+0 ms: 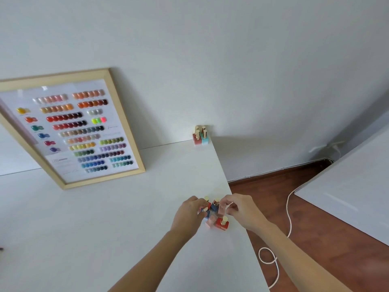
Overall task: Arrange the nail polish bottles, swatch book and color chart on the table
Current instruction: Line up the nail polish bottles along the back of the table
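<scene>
Several small square nail polish bottles with gold caps stand in a cluster [214, 213] near the right edge of the white table [105, 218]. My left hand [188, 213] grips a blue bottle on the cluster's left side. My right hand [236, 207] pinches a pale pink bottle [221, 209] on its right side. A red bottle [222, 223] stands free at the front. Three more bottles [201, 136], red and light blue, stand at the table's far right corner. The wood-framed color chart [73, 127] leans on the wall at the left. No swatch book is in view.
The table's right edge runs diagonally just right of the cluster. Beyond it is a brown wooden floor [315, 218] with a white cable [280, 249] looped on it. A white slab-like surface [353, 197] fills the right side. A white wall stands behind.
</scene>
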### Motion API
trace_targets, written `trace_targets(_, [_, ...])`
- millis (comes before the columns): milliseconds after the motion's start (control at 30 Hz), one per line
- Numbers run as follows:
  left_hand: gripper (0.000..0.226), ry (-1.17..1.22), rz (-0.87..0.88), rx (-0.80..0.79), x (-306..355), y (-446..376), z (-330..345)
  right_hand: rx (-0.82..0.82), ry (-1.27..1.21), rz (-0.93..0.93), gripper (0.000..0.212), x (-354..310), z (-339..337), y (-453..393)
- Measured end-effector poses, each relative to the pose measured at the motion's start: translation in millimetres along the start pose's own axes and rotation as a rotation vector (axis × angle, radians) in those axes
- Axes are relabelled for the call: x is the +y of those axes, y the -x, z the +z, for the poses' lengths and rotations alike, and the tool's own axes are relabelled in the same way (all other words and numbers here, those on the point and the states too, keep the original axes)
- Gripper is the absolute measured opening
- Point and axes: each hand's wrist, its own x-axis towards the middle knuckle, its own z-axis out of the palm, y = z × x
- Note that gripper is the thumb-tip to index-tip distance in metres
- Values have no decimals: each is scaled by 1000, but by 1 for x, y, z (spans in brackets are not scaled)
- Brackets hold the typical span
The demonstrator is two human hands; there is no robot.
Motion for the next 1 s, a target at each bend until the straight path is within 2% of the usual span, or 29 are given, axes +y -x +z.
trace_targets(400, [18,-222,19,-43,-8,-6,-3,-9,82,42,8,-17,5,-5])
trace_targets(700, [18,-214,-40,-20,-23,-4,-13,-4,76,51,5,-24,15,-4])
trace_targets(867, [14,-187,-94,-10,-31,-3,-18,-27,80,27,20,-27,21,-2])
trace_targets(1000, [11,-131,-127,-5,-31,-8,-24,-160,98,-75,35,-33,24,4])
